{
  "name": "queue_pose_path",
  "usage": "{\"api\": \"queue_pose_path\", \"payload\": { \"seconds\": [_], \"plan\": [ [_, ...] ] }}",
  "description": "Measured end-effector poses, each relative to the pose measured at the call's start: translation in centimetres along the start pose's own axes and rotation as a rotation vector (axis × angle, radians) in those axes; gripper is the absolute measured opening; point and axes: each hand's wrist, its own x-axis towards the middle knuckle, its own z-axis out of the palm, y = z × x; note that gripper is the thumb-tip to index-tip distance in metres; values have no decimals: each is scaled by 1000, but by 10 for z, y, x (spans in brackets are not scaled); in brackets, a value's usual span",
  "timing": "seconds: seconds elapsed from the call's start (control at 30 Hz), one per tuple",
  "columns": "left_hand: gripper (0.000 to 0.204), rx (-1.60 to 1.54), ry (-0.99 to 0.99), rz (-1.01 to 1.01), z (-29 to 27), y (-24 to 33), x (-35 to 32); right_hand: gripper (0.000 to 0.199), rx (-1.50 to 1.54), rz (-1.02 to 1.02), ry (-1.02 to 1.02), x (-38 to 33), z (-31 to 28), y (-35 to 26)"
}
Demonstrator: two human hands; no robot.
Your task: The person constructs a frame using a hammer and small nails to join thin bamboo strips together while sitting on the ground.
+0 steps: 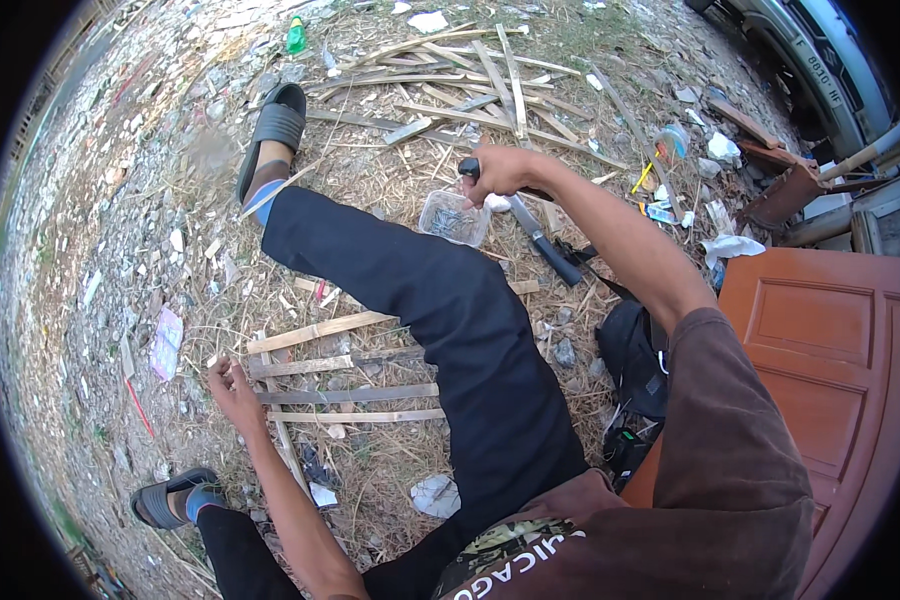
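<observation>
My left hand [236,396] is low over the ground, its fingers curled together at the left ends of several flat wooden slats [320,332]. What those fingers pinch, if anything, is too small to tell. The slats lie side by side, their left ends over a thin crosswise strip [288,450]; my leg hides their right ends. Farther off, my right hand [502,171] is closed around a black-ended tool [468,168], mostly hidden in the fist. Just below that hand sits a clear plastic tub [454,219] of nails. Beside the tub lies a large knife [542,240] with a dark handle.
A pile of loose wooden slats [470,85] lies at the far side. To the right are a black bag [632,355], a brown panelled door [820,330] and a parked vehicle [820,70]. A green bottle [296,36] and litter dot the stony, straw-covered ground.
</observation>
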Motion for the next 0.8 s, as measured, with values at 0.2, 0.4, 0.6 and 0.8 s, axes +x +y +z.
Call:
{"api": "queue_pose_path", "payload": {
  "seconds": [0.2,0.4,0.6,0.8],
  "plan": [
    [28,-60,-7,-24,0,6,-2,14,21,-39,23,-21,-13,-32],
    [26,-103,-4,111,18,96,-12,15,-147,-213,185,-57,2,-98],
    [29,-400,-282,478,22,220,-60,15,-493,-555,238,-96,60,-211],
    [13,-798,-575,236,22,215,-77,22,-563,-665,95,-120,88,-257]
  ]
}}
